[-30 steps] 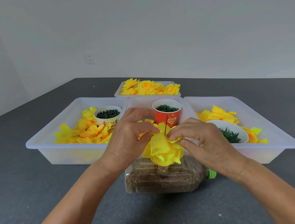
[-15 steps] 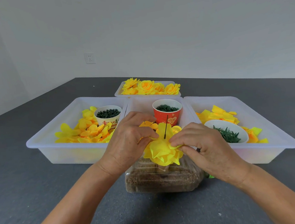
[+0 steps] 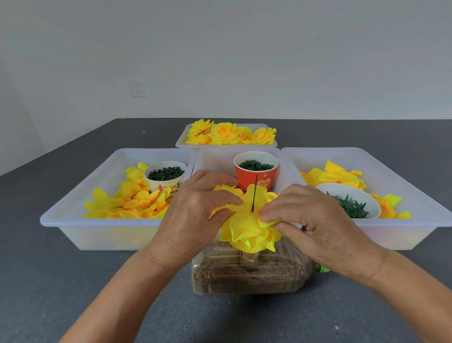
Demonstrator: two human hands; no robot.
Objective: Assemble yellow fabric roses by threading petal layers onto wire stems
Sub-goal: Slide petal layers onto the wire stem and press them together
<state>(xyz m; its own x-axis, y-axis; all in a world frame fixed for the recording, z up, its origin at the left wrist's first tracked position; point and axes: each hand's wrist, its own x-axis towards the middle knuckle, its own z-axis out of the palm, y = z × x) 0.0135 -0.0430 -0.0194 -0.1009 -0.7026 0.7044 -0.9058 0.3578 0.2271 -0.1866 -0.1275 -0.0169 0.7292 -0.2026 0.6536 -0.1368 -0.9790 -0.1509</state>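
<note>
A half-built yellow fabric rose (image 3: pixel 248 232) sits on a thin dark wire stem (image 3: pixel 254 193) that pokes up through its top petal layer. The stem stands over a clear plastic bottle of brown grit (image 3: pixel 244 273) lying on its side. My left hand (image 3: pixel 193 215) pinches the left edge of the top petal layer. My right hand (image 3: pixel 308 218) pinches the layer's right edge. Both hands press the petals close around the wire. The stem's lower part is hidden by petals.
A left white tray (image 3: pixel 68 220) holds loose yellow petals and a cream cup of green rings (image 3: pixel 165 174). The middle tray has a red cup of green rings (image 3: pixel 256 168). The right tray (image 3: pixel 414 209) holds yellow pieces and a white bowl of green calyxes (image 3: pixel 350 204). Finished roses (image 3: pixel 229 134) fill a far tray.
The top petal layer has slid lower on the wire, leaving more stem showing above it. Both hands have shifted slightly downward and closer around the flower.
</note>
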